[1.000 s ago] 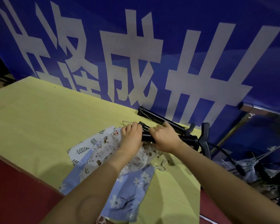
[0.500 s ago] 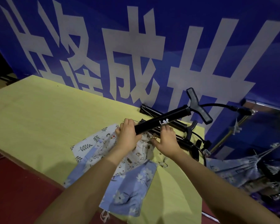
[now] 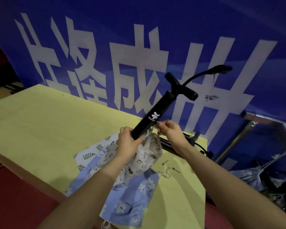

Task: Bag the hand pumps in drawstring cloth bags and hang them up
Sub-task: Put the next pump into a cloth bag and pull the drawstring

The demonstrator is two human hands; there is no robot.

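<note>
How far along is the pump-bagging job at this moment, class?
Done: bagged bundles seem to hang at the right, though blurred. In hand: the left hand grips a black hand pump with its lower end in the animal-print drawstring bag, while the right hand pulls the bag's mouth. Left: closing and hanging this bag, then bagging another pump on the table; spare bags lie ready.

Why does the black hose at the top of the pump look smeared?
Head view: the hose is motion-blurred, as is the bag mouth by the right hand; the pump logo stays sharp. The wide lens bends the banner.
</note>
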